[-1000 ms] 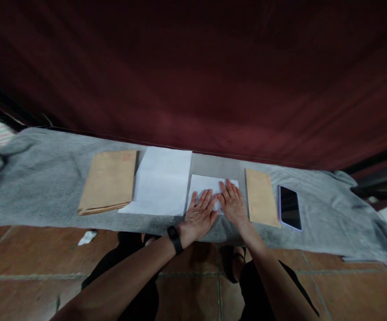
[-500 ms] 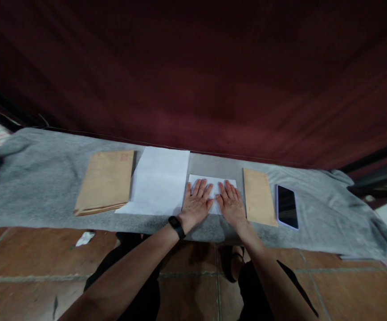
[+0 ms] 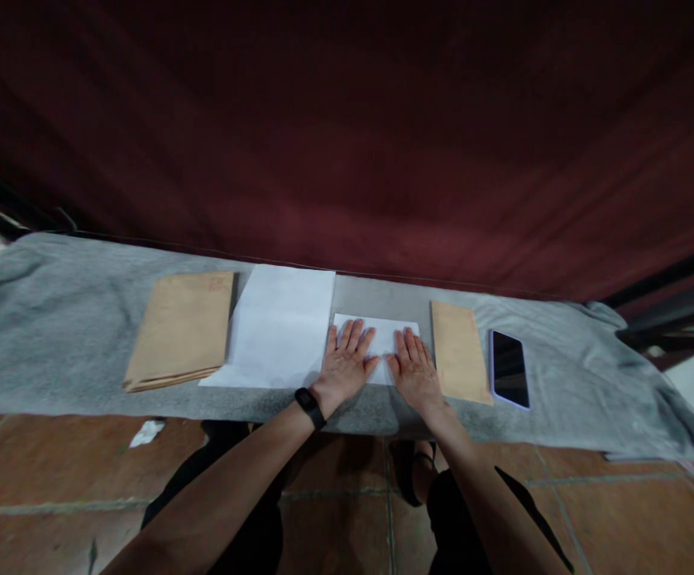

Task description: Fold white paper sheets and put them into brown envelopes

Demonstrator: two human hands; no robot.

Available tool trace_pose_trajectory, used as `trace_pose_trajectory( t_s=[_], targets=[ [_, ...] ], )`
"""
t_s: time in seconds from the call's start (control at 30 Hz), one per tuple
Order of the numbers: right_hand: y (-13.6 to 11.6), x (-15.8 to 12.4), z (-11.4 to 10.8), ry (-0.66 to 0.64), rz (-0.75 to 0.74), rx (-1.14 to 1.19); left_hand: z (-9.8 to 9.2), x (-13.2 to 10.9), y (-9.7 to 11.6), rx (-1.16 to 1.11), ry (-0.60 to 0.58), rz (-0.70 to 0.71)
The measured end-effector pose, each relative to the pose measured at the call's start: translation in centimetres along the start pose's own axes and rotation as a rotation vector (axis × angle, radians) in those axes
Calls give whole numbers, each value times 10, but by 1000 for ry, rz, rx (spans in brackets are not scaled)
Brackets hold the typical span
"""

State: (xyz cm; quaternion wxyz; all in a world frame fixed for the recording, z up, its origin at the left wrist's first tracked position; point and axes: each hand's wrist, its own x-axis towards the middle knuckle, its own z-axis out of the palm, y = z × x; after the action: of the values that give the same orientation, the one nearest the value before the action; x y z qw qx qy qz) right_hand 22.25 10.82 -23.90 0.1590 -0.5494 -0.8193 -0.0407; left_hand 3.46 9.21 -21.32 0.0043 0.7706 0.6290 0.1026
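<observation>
A small white sheet of paper [image 3: 381, 339], which looks folded, lies on the grey cloth between and beneath my hands. My left hand [image 3: 347, 359] rests flat on its left part with the fingers spread, a black band on the wrist. Over the sheet's right part, my right hand [image 3: 412, 369] is also laid flat, fingers stretched out. Neither hand grips anything. Just left of my left hand is a stack of larger white paper [image 3: 283, 327]. Close to my right hand lies a brown envelope [image 3: 460, 351].
A stack of brown envelopes [image 3: 182, 327] sits at the left of the grey cloth [image 3: 83, 319]. Toward the right lies a phone [image 3: 509, 369] in a pale purple case. Dark red fabric [image 3: 347, 160] hangs behind. Crumpled white tissue [image 3: 147, 433] is on the tiled floor.
My hands stay flat on the small sheet; the right one looks slightly farther from the left. The whole view has shifted a little, so things appear slightly farther left.
</observation>
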Motion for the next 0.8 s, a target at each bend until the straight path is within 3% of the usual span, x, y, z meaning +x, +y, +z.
trace_pose_trajectory(
  t_s=[0.37, 0.63, 0.8],
  targets=[
    [-5, -12, 1, 117, 56, -44, 5, 1, -3, 0, -6, 7],
    [-26, -7, -17, -78, -93, 60, 5, 2, -4, 2, -23, 7],
    [-27, -4, -17, -105, -88, 33, 4, 2, -3, -2, -18, -2]
  ],
)
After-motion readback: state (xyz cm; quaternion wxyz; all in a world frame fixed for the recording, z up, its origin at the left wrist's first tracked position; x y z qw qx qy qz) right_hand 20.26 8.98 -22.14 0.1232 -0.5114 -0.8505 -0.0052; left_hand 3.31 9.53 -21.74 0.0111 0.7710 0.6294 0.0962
